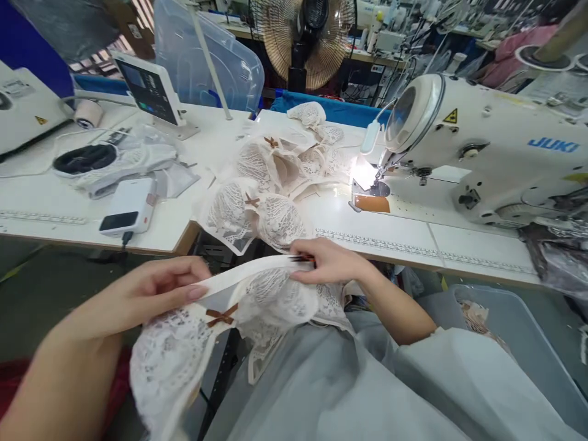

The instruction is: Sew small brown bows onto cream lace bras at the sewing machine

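A cream lace bra (184, 349) with a small brown bow lies over my lap. My left hand (151, 294) pinches one end of its white elastic band (248, 272), fingers closed on the fabric. At the band's other end my right hand (328, 260) is closed on the band, with a small dark tool under the fingers that I cannot make out. The band is stretched taut between both hands. A pile of similar lace bras (271, 184) hangs over the table edge just beyond my hands.
A white Juki sewing machine (487, 147) stands at the right on the white table (413, 236), its needle area lit. A small white device (126, 211), a tablet screen (147, 89), a fan (305, 40) and plastic bins (514, 331) surround the spot.
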The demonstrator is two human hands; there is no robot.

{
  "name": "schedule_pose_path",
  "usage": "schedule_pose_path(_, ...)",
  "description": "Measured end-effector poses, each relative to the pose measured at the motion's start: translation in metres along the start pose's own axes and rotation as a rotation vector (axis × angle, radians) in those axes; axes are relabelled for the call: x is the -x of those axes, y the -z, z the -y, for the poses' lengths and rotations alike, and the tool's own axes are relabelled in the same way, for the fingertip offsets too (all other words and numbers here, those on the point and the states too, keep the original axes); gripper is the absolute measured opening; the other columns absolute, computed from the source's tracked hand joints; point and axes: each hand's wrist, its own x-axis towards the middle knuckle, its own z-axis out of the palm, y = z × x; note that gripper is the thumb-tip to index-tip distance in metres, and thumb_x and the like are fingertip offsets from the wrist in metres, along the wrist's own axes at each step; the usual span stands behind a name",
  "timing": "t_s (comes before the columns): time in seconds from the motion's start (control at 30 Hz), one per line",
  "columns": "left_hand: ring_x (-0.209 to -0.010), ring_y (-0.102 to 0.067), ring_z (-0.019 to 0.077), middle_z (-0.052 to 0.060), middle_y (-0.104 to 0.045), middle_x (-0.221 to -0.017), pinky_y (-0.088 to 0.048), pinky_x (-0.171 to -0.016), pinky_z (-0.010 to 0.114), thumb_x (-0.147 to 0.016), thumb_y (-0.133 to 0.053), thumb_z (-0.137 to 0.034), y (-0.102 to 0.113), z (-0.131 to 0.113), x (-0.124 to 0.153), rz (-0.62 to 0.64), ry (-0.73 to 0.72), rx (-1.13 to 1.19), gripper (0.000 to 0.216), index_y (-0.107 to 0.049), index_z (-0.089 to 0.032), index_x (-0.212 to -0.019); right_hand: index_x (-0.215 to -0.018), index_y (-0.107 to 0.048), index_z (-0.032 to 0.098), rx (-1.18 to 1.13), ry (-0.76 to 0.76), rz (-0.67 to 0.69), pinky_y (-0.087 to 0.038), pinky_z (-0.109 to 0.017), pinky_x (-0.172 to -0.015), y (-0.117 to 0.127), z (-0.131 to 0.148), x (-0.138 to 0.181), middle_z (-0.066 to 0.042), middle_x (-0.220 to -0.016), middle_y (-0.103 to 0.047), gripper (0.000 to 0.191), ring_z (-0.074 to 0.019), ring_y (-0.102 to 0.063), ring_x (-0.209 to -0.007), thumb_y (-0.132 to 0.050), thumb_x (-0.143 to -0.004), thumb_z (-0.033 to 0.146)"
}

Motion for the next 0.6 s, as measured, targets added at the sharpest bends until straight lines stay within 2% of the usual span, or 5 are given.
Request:
schedule_pose_path(0.1,-0.064,-0.061,0.0154,0.001,-0.070,-0.078,-0.046,-0.053,0.020,-0.076,-0.074,-0.052,0.003,-0.008,0.011,-0.025,0.030,-0.016,0.035,-0.069,-0.025,-0.098,-0.087,-0.059,0.019,-0.209,-0.001,-0.180,-0.033,-0.024,-0.057,0.037,0.009,0.044,0.004,-0.073,-0.055,0.021,-0.0095,-0.047,-0.062,-0.067,-0.083,0.038)
schedule_pose_path(0.2,-0.077,-0.066,0.0205,0.001,-0.072,-0.091,-0.053,-0.064,0.026,-0.080,-0.068,-0.056,-0.016,-0.005,-0.005,0.037,0.048,0.012,0.039,-0.068,-0.026,-0.106,-0.091,-0.065,0.017,-0.339,-0.107,-0.128,-0.038,-0.024,-0.057,0.056,0.004,0.080,0.000,-0.078,-0.063,0.025,-0.0104,-0.054,-0.063,-0.068,-0.084,0.041)
schedule_pose_path(0.3,-0.090,-0.066,0.0237,0.004,-0.071,-0.100,-0.054,-0.077,0.030,-0.085,-0.058,-0.060,-0.044,0.018,-0.041,0.188,0.018,-0.225,0.041,-0.067,-0.023,-0.102,-0.094,-0.069,0.016,-0.314,-0.250,0.027,-0.046,-0.025,-0.063,0.039,-0.028,0.096,-0.004,-0.085,-0.070,0.028,-0.0149,-0.063,-0.073,-0.066,-0.085,0.043)
schedule_pose_path(0.47,-0.113,-0.060,0.0329,0.014,-0.064,-0.125,-0.049,-0.095,0.040,-0.082,-0.052,-0.063,-0.065,0.059,-0.083,0.020,-0.008,-0.585,0.058,-0.063,-0.019,-0.119,-0.106,-0.074,0.018,0.218,-0.461,0.053,-0.050,-0.032,-0.084,-0.020,-0.090,0.094,-0.010,-0.112,-0.073,0.029,-0.0249,-0.068,-0.101,-0.051,-0.090,0.022)
schedule_pose_path(0.6,-0.097,-0.063,0.0243,0.008,-0.070,-0.109,-0.050,-0.085,0.032,-0.091,-0.044,-0.062,-0.039,0.022,-0.066,-0.127,-0.145,-0.570,0.047,-0.066,-0.024,-0.107,-0.123,-0.068,0.024,0.208,-0.312,-0.019,-0.048,-0.032,-0.084,-0.022,-0.077,0.084,-0.006,-0.114,-0.074,0.036,-0.0224,-0.067,-0.103,-0.044,-0.096,0.025)
